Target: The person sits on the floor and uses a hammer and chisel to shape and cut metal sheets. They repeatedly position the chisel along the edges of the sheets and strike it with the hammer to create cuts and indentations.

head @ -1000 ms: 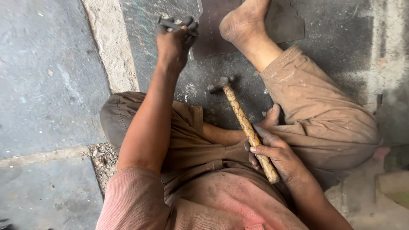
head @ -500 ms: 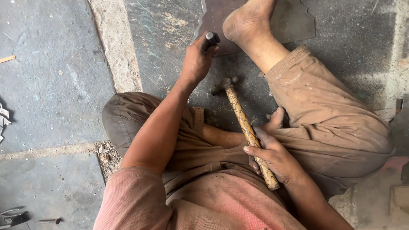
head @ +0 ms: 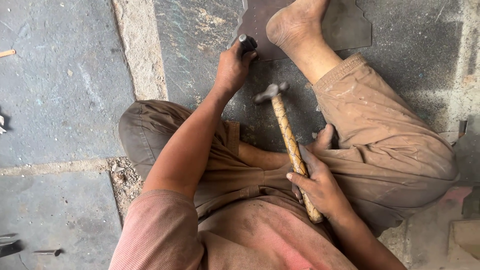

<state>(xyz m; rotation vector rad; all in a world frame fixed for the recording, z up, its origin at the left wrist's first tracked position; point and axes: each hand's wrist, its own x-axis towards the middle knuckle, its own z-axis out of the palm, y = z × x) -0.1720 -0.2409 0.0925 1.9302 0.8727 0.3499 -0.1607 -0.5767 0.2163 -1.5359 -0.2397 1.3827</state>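
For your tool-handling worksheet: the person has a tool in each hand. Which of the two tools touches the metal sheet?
The short dark punch in the left hand; its tip meets the metal sheet. The wooden-handled hammer in the right hand lies clear of it.

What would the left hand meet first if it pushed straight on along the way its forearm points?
The left hand, gripping a short dark punch-like tool, points up-frame at the dark metal sheet on the floor. Its near edge lies just beyond the tool, so the sheet likely comes first; the bare foot sits slightly right of that line.
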